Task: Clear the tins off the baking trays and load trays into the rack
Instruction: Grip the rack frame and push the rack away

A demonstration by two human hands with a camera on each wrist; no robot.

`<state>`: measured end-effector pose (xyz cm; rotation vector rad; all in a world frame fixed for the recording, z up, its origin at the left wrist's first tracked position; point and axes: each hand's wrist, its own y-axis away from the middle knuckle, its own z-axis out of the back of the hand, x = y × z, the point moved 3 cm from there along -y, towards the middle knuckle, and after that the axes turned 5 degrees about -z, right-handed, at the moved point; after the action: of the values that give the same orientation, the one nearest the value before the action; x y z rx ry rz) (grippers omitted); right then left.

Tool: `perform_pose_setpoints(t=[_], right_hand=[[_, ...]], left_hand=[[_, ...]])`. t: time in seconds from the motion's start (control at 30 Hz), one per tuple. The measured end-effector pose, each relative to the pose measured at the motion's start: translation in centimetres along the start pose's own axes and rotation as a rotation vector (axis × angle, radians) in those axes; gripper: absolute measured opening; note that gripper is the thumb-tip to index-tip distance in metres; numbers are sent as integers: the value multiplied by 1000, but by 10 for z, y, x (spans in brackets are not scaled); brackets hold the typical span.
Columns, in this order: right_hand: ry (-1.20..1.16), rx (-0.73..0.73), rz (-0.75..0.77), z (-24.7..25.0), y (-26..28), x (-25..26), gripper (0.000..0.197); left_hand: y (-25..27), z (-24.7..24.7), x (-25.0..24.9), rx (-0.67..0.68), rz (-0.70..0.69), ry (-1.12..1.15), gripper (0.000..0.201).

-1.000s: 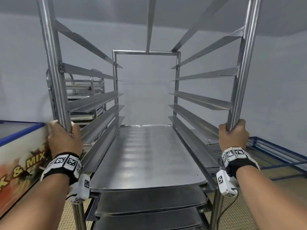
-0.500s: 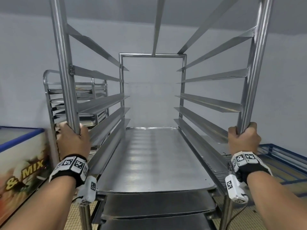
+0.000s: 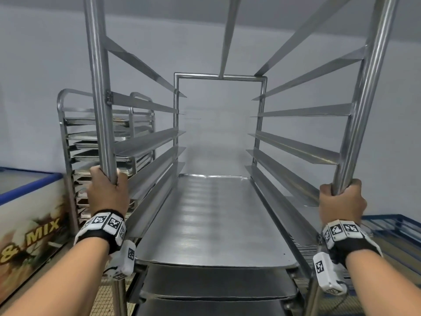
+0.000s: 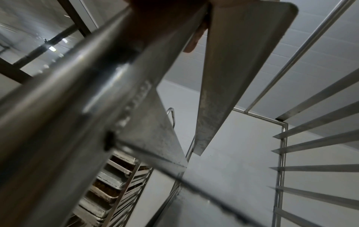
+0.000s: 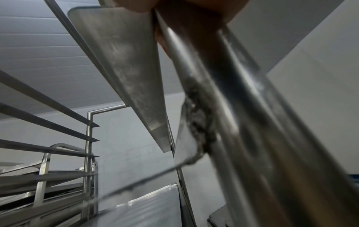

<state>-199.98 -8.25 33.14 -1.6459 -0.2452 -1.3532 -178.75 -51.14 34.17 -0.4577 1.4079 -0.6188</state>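
Note:
A tall steel rack (image 3: pixel 175 124) stands straight ahead of me. My left hand (image 3: pixel 108 190) grips its near left post (image 3: pixel 100 87) and my right hand (image 3: pixel 341 199) grips its near right post (image 3: pixel 364 99). A flat baking tray (image 3: pixel 216 220) lies on the runners at waist height, with two more trays (image 3: pixel 216 286) stacked on runners below it. The upper runners (image 3: pixel 303 110) are bare. Both wrist views look up along the posts (image 4: pixel 68 107) (image 5: pixel 242 107) and runners. No tins are in view.
A second rack (image 3: pixel 75 142) loaded with trays stands behind on the left. A chest freezer with a blue rim (image 3: pixel 29 215) sits at the left edge. A blue metal frame (image 3: pixel 396 226) lies low on the right. A grey wall closes the space beyond.
The rack has shifted right in view with both hands still on its posts. More of the second rack shows on the left, and less of the freezer.

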Motion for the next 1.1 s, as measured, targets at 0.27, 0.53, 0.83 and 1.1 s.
perform_pose_setpoints(t=[0.27, 0.53, 0.83, 1.1], right_hand=[[-26, -3, -11, -69, -29, -12, 24], [-46, -14, 15, -144, -57, -22, 21], [-53, -4, 35, -246, -97, -37, 19], [-28, -25, 21, -320, -119, -48, 22]], left_hand=[[-33, -62, 20, -34, -35, -22, 30], [-78, -138, 52, -86, -94, -33, 24], [-130, -227, 82, -101, -111, -13, 27], [-169, -295, 103, -79, -128, 33, 26]])
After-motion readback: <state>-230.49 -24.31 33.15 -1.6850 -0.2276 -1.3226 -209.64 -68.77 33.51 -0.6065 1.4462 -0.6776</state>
